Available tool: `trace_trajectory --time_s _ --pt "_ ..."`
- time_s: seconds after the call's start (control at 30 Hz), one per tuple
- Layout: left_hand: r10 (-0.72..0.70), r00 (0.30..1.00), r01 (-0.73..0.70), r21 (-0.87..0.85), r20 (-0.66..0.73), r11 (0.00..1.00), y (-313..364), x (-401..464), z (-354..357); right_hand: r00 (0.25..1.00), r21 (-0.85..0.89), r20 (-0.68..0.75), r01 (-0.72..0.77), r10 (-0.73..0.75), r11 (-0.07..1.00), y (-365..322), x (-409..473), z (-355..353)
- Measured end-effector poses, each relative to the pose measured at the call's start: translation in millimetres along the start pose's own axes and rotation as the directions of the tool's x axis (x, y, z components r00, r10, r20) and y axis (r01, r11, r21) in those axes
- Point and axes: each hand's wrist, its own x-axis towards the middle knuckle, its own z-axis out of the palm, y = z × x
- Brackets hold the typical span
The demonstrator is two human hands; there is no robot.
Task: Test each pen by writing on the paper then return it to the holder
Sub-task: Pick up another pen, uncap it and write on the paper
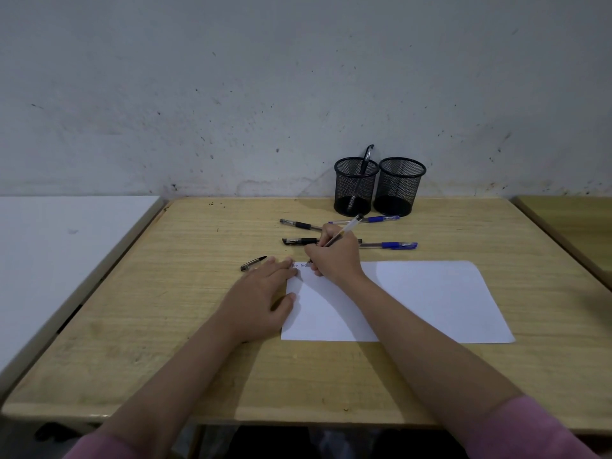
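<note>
My right hand [334,256] grips a clear pen [347,227] with its tip down on the top left corner of the white paper [430,299], where a few small marks show. My left hand [261,293] lies flat, fingers pressing the paper's left edge. A black pen cap [253,263] lies just left of the paper. Beyond my hands lie two black pens [299,224] [299,241] and two blue pens [374,219] [394,245]. Two black mesh holders stand at the wall: the left holder [355,187] has one black pen [362,173] in it, the right holder [399,185] looks empty.
The wooden table [165,309] meets a white table [59,246] on the left and another wooden table [576,226] on the right. A stained wall runs right behind the holders.
</note>
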Motion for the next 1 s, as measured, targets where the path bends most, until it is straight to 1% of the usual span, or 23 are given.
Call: trace_trajectory --time_s 0.1,0.2,0.3,0.37,0.47,0.5,0.57,0.63,0.77,0.87,0.9,1.0 --pt "0.015 1.000 -0.015 0.002 -0.017 1.000 -1.4 -0.3 0.7 1.000 0.005 -0.022 -0.005 0.005 1.000 1.3 0.9 0.9" --pt "0.034 0.999 -0.035 -0.016 -0.042 0.999 -0.6 -1.0 0.3 0.998 0.038 -0.038 -0.045 0.047 0.998 1.5 1.0 -0.8" --pt "0.040 0.991 -0.039 0.010 -0.129 0.999 0.4 -1.8 -0.7 0.993 0.119 -0.077 -0.078 0.087 0.990 -0.1 3.0 -3.4" --pt "-0.041 0.969 0.050 0.027 -0.245 0.998 -0.4 -1.7 -1.4 0.993 0.187 -0.077 -0.076 0.091 0.979 0.1 4.5 -4.2" --pt "-0.186 0.890 0.214 0.022 -0.417 0.977 -7.0 1.6 -2.4 0.996 0.242 -0.028 -0.079 0.088 0.967 1.3 4.7 -4.8" --pt "-0.217 0.872 0.252 0.022 -0.439 0.968 -9.7 3.6 -1.9 0.996 0.250 -0.009 -0.082 0.087 0.965 1.4 4.8 -4.8" --pt "-0.292 0.853 0.321 -0.007 -0.433 0.947 -11.3 7.5 -2.0 0.996 0.248 0.017 -0.091 0.090 0.965 0.9 5.1 -4.9" --pt "-0.344 0.837 0.355 -0.055 -0.425 0.933 -10.4 10.1 -3.8 0.995 0.214 0.040 -0.098 0.092 0.972 -2.1 4.6 -5.7" --pt "-0.384 0.818 0.344 -0.171 -0.429 0.923 -10.6 10.6 -8.8 0.981 0.185 0.164 -0.135 0.105 0.974 -15.0 -3.0 -13.1" --pt "-0.441 0.803 0.272 -0.411 -0.402 0.870 -3.2 5.7 -16.7 0.968 0.190 0.231 -0.140 0.095 0.972 -26.3 -15.6 -22.2" --pt "-0.433 0.810 0.230 -0.464 -0.395 0.855 0.5 3.7 -18.6 0.965 0.197 0.246 -0.137 0.086 0.971 -28.9 -20.2 -25.5" --pt "-0.358 0.855 0.119 -0.531 -0.375 0.839 15.8 0.3 -23.4 0.961 0.272 0.277 -0.089 0.010 0.958 -33.2 -29.3 -34.5"
